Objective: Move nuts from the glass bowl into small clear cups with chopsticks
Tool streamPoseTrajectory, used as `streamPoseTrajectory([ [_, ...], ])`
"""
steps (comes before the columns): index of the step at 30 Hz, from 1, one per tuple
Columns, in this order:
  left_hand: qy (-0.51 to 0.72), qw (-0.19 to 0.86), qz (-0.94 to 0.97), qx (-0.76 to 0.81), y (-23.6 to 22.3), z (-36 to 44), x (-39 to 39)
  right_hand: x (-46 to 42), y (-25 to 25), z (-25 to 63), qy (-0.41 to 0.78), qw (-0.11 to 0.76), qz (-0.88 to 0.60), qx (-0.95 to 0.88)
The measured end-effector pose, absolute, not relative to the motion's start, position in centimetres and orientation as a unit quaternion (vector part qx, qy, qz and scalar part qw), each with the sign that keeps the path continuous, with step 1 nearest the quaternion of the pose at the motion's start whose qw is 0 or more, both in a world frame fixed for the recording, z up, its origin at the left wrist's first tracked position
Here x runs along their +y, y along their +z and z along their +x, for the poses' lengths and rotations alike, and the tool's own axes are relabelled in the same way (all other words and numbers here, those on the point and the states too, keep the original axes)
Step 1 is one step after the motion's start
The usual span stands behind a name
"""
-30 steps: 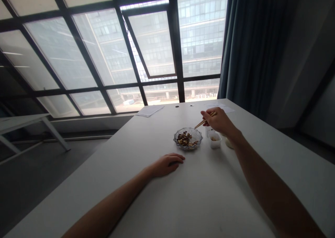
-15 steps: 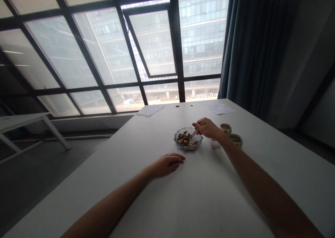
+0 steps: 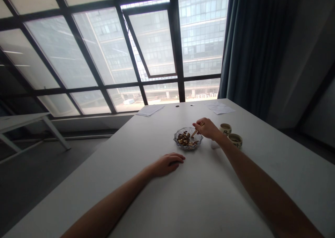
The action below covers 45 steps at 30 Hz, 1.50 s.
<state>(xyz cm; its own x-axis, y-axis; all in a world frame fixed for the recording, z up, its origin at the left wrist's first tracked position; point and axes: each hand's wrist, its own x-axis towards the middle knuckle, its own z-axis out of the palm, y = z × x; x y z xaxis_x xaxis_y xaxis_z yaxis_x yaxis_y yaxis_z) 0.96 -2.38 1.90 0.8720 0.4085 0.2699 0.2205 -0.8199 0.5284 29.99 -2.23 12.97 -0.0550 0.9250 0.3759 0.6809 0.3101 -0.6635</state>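
My right hand (image 3: 206, 129) grips a pair of wooden chopsticks (image 3: 194, 133), their tips down inside a clear glass bowl (image 3: 178, 145) with a wavy rim. Mixed nuts or dried pieces (image 3: 183, 138), brown and pale, lie in the bowl, mostly on its left and front side. Whether the tips pinch a piece is too small to tell. In front of the bowl, my left hand (image 3: 169, 164) rests on the white table (image 3: 193, 196) with its fingers loosely stretched out, holding nothing.
Two cream cups with dark characters, a farther cup (image 3: 225, 128) and a nearer cup (image 3: 235, 140), stand right of my right wrist. A pale pinkish object (image 3: 215, 144) is partly hidden under that wrist. Papers (image 3: 150, 110) and more sheets (image 3: 220, 108) lie at the far end.
The chopstick tips have shifted slightly within the bowl, away from the pile of pieces. My right forearm has moved a little, showing more of the cups. My left hand stays still.
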Motion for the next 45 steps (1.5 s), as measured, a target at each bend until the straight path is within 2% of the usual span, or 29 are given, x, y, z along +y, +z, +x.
streamPoseTrajectory([
  [15, 0.186, 0.243, 0.937, 0.168, 1.72, 0.90, -2.28, -2.41, 13.51, 30.42, 0.148, 0.428, -0.565, -0.690],
  [25, 0.183, 0.242, 0.937, 0.170, 1.76, 0.89, -2.23, -2.29, 13.32, 30.54, 0.195, 0.408, -0.557, -0.696],
  [35, 0.187, 0.243, 0.937, 0.167, 1.55, 0.94, -2.18, -2.04, 12.89, 30.59, 0.184, 0.375, -0.589, -0.691],
  [39, 0.186, 0.246, 0.936, 0.168, 1.64, 0.92, -2.23, -2.17, 13.10, 30.49, 0.155, 0.378, -0.597, -0.691],
  [45, 0.190, 0.247, 0.935, 0.169, 1.58, 1.01, -2.20, -2.28, 13.29, 30.98, 0.204, 0.404, -0.563, -0.692],
])
